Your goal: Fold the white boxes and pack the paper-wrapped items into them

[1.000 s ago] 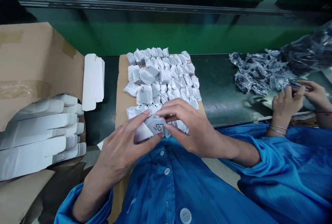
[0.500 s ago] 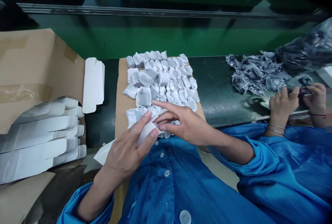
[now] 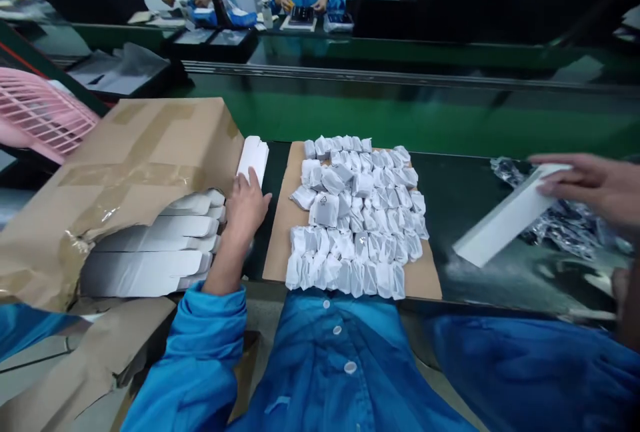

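Note:
My left hand (image 3: pixel 247 202) reaches to the small stack of flat white cartons (image 3: pixel 253 155) beside the big cardboard box. Its fingers are stretched out and slightly apart, at the stack's near end. Far to the right, my right hand (image 3: pixel 587 182) holds a long, narrow white carton (image 3: pixel 510 219) by its far end, thumb and fingers closed round it. The carton is tilted over the dark bench. Between my hands, several rows of small items in white wrapping (image 3: pixel 357 219) lie on a cardboard sheet (image 3: pixel 280 252).
At left stands the torn-open cardboard box (image 3: pixel 165 145), with more white cartons (image 3: pixel 150 259) inside. Crumpled clear plastic bags (image 3: pixel 565 229) lie on the bench at right, near a co-worker's partly visible hand. A pink fan guard (image 3: pixel 40 112) is at far left. Other people work across the line.
My hands have parted: the left moved to the flat cartons, and the right carried the white carton far to the right. The view has tilted up and turned left.

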Available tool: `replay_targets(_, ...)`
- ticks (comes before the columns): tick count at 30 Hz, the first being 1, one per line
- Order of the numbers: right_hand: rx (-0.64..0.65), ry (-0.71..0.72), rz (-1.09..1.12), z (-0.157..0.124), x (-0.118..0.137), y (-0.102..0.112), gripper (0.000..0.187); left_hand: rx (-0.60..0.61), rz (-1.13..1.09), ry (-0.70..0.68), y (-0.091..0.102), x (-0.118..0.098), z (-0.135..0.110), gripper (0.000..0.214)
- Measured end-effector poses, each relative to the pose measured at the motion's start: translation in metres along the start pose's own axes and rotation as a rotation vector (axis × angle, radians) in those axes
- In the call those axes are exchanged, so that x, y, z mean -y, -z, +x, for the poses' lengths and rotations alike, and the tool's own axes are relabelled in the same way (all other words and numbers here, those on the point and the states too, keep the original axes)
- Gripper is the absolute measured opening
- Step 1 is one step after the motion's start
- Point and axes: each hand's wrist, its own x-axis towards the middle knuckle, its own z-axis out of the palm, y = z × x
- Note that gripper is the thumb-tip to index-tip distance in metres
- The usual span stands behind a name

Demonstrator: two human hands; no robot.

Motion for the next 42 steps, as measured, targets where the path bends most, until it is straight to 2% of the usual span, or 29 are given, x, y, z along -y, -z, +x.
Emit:
replay_targets(1,0.137,0.008,0.072,0.005,-0.018,-0.002,0.029,0.033,0.028,0.027,-0.011,0.002,0.006,0.052)
replay_targets(3,0.257,0.034,0.111,0.009,-0.035,-0.015,0.025,0.025,0.023,0.045,-0.026,0.000,0.010,0.042)
replay_targets(5,0.150,0.056,0.030,0.008,-0.027,-0.035,0.020,0.002,0.020,0.065,-0.034,-0.004,0.010,0.041)
replay_targets(7,0.003,0.058,-0.070,0.003,-0.002,-0.055,0.016,-0.029,0.010,0.085,-0.034,-0.005,0.010,0.040)
replay_targets(9,-0.070,0.075,-0.100,-0.006,0.037,-0.072,0.015,-0.073,-0.009,0.102,-0.031,-0.003,0.011,0.036)
replay_targets(11,-0.047,0.118,-0.031,-0.021,0.089,-0.089,0.028,-0.144,-0.037,0.101,-0.025,-0.001,0.009,0.034)
replay_targets(12,0.008,0.155,0.044,-0.031,0.118,-0.098,0.035,-0.194,-0.053,0.095,-0.022,-0.003,0.005,0.035)
replay_targets(15,0.386,0.076,0.706,-0.058,0.208,-0.131,0.057,-0.367,-0.100,0.066,-0.010,-0.026,-0.026,0.039)
replay_targets(16,0.460,0.047,0.876,-0.064,0.233,-0.142,0.062,-0.427,-0.125,0.030,-0.006,-0.039,-0.043,0.039)
replay_targets(17,0.478,0.010,0.999,-0.067,0.252,-0.152,0.063,-0.473,-0.151,-0.017,0.000,-0.052,-0.062,0.037)
replay_targets(18,0.445,-0.024,1.081,-0.067,0.265,-0.160,0.058,-0.514,-0.191,-0.114,0.006,-0.065,-0.083,0.031)
replay_targets(19,0.396,-0.046,1.113,-0.065,0.271,-0.165,0.049,-0.593,-0.309,-0.332,0.013,-0.075,-0.102,0.027)
replay_targets(20,0.368,-0.042,1.099,-0.061,0.271,-0.165,0.039,-0.577,-0.428,-0.514,0.022,-0.082,-0.119,0.039)
replay_targets(21,0.385,-0.001,1.053,-0.057,0.266,-0.162,0.029,-0.568,-0.529,-0.581,0.031,-0.084,-0.132,0.056)
replay_targets(22,0.458,0.077,0.980,-0.053,0.257,-0.155,0.021,-0.598,-0.637,-0.510,0.042,-0.082,-0.140,0.068)
replay_targets(23,0.575,0.185,0.892,-0.049,0.246,-0.146,0.017,-0.613,-0.766,-0.360,0.052,-0.076,-0.142,0.074)
replay_targets(24,0.708,0.309,0.798,-0.046,0.235,-0.135,0.014,-0.600,-0.918,-0.204,0.062,-0.068,-0.140,0.074)
replay_targets(25,0.832,0.426,0.703,-0.046,0.227,-0.124,0.013,-0.446,-1.024,-0.121,0.070,-0.058,-0.135,0.069)
replay_targets(26,0.921,0.515,0.603,-0.047,0.221,-0.114,0.012,-0.223,-1.065,-0.076,0.075,-0.049,-0.127,0.060)
replay_targets(27,0.946,0.564,0.495,-0.051,0.218,-0.106,0.015,-0.015,-1.054,-0.056,0.078,-0.041,-0.118,0.050)
replay_targets(28,0.902,0.583,0.372,-0.057,0.217,-0.101,0.022,0.159,-1.025,-0.040,0.077,-0.035,-0.111,0.042)
replay_targets(29,0.805,0.588,0.240,-0.064,0.219,-0.098,0.033,0.254,-1.008,-0.010,0.075,-0.031,-0.105,0.037)
replay_targets(32,0.434,0.647,-0.129,-0.091,0.228,-0.100,0.071,0.286,-1.122,0.093,0.062,-0.030,-0.098,0.037)
replay_targets(34,0.290,0.758,-0.254,-0.104,0.229,-0.105,0.073,0.380,-1.196,0.078,0.057,-0.033,-0.098,0.039)
replay_targets(36,0.211,0.848,-0.281,-0.109,0.227,-0.109,0.062,0.483,-1.191,0.021,0.058,-0.036,-0.099,0.037)
replay_targets(38,0.156,0.898,-0.295,-0.111,0.225,-0.111,0.052,0.466,-1.142,-0.033,0.061,-0.039,-0.099,0.030)
replay_targets(42,0.055,0.944,-0.352,-0.114,0.224,-0.112,0.038,0.188,-0.929,-0.163,0.065,-0.040,-0.096,0.009)
